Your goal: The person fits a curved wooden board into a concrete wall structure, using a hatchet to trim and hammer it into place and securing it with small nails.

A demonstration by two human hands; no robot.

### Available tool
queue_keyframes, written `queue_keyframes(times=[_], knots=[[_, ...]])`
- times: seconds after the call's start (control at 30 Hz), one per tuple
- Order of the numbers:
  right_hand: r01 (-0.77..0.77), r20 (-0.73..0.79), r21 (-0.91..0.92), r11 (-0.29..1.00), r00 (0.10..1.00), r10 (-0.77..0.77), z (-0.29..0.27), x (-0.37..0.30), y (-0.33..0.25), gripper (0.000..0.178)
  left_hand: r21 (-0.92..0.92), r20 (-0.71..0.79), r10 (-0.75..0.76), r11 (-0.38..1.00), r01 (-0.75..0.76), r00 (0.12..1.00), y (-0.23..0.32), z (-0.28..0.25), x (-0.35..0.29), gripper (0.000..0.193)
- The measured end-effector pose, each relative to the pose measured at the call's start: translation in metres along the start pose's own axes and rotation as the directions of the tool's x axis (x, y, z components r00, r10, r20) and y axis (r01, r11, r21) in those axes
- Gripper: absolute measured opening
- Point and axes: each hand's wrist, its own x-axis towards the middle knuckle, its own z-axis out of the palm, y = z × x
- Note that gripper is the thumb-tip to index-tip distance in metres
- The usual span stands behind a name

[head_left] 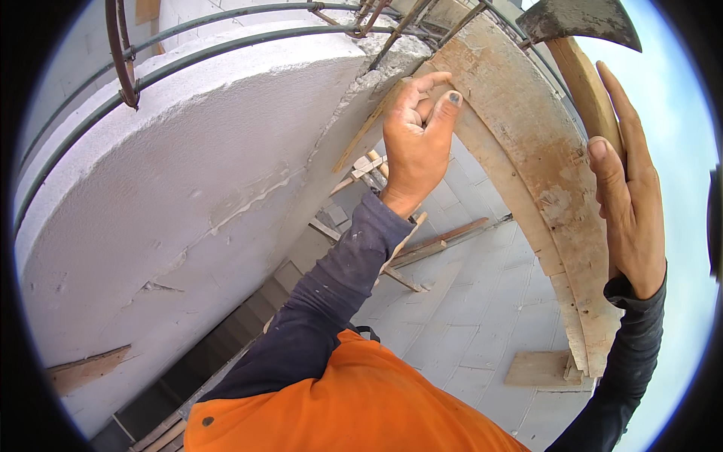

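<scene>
My right hand (633, 203) holds a hatchet by its wooden handle (584, 87), thumb on the near side and one finger stretched along it. The hatchet's dark, worn steel head (580, 21) is raised at the top right, above the board's outer edge. My left hand (418, 143) is at the inner edge of a curved, stained plywood board (520, 113). Its fingers are curled, with thumb and forefinger close together. Whether anything small sits between them I cannot make out.
A thick white wall (173, 158) curves along the left. Steel bars (233, 45) run over its top, with upright rods (124, 60) sticking out. Far below, timber pieces (440, 245) cross in front of a grey block wall (467, 309). A short plank (546, 369) is at the lower right.
</scene>
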Motion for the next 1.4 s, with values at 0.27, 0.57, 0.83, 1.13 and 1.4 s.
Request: queue_keyframes(times=[0.27, 0.57, 0.83, 1.13, 1.4], knots=[[-0.476, 0.153, 0.3, 0.826, 0.879, 0.451, -0.043, -0.027, 0.009, 0.079, 0.541, 0.622, 0.41, 0.391, -0.745, 0.667, 0.092, 0.025, 0.098, 0.02], [-0.294, 0.062, 0.247, 0.923, 0.956, 0.287, -0.04, -0.049, 0.012, 0.069, 0.536, 0.843, 0.044, 0.01, -0.844, 0.535, 0.1, 0.042, 0.141, 0.015], [-0.322, 0.223, 0.389, 0.863, 0.942, 0.251, -0.036, -0.054, -0.012, 0.06, 0.563, 0.827, 0.072, -0.122, -0.818, 0.558, 0.093, 0.044, 0.139, 0.016], [-0.107, 0.221, 0.255, 0.961, 0.974, 0.05, -0.011, -0.042, -0.03, 0.053, 0.643, 0.765, 0.011, -0.049, -0.764, 0.644, 0.088, 0.041, 0.138, 0.015], [-0.371, 0.318, 0.257, 0.892, 0.904, 0.284, -0.032, -0.016, 0.0, 0.054, 0.596, 0.799, 0.126, -0.038, -0.802, 0.588, 0.079, 0.034, 0.134, 0.014]])
